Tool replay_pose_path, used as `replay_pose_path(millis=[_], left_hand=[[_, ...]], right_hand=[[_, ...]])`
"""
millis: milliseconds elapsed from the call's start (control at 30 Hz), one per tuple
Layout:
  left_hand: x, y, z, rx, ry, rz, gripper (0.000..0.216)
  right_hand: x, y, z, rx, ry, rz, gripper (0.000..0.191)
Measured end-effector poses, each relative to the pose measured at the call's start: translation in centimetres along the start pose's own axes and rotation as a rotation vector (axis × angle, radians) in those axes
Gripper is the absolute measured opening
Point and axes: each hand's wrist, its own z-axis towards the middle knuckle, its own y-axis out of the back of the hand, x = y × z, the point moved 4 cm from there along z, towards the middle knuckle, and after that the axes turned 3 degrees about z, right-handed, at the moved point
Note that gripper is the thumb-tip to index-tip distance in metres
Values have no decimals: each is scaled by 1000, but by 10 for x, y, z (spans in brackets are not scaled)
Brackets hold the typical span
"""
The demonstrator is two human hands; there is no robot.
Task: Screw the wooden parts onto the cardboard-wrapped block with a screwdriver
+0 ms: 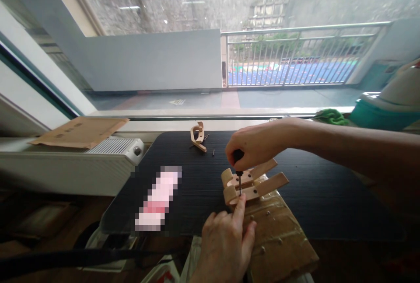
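A small wooden assembly of curved and flat pale pieces lies on a brown cardboard board at the front of the black table. My right hand is closed round the black handle of a small screwdriver, whose tip stands upright on the assembly. My left hand comes in from below; its forefinger is stretched forward and touches the wood beside the screwdriver tip, the other fingers curled.
Another wooden piece and a few small screws lie at the table's far edge. A white radiator with a flat cardboard sheet on it stands at the left. A blurred pink patch covers part of the table.
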Motion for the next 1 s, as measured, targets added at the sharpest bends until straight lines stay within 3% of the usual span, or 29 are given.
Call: replay_pose_path(millis=[233,433,600,833,1000], left_hand=[[2,-6,0,-110,-74,62,44],[5,-11,-1,-201,-141,93,44],[5,-10,-1,-221,-144,84,43],[5,-9,1,-193,-130,80,43],[4,-8,1,-189,-131,71,43]], right_hand=[[-2,-3,-6,-5,-11,-83,21],[19,-14,-17,-15,8,-204,25],[24,-15,-16,-100,-51,-273,25],[19,-12,-16,-4,-86,-250,7],[17,-13,-18,-122,-97,-166,26]])
